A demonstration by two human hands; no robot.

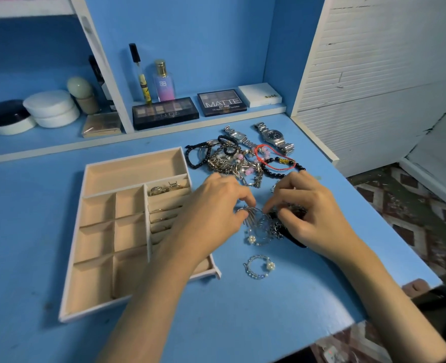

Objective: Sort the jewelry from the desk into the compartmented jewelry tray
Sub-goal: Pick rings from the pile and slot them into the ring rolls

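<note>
silver wire, fine chain and a white bead flower: that's the tangle point(261, 227) on the blue desk point(33, 231), just right of the beige tray point(127, 174). your left hand point(212, 205) pinches its spiky silver end, and your right hand point(309, 214) curls its fingers onto the darker side. a beaded loop point(258, 267) lies apart, nearer you. gold rings point(164, 189) sit in the tray's upper right slot. the big pile point(232, 161) lies behind your hands.

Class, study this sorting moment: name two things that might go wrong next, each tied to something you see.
The left hand and right hand pick at a tangled cluster of silver hoops and chains; pulling may knot or bend them. The left forearm lies over the beige compartmented tray, so lifting might jostle it.
</note>
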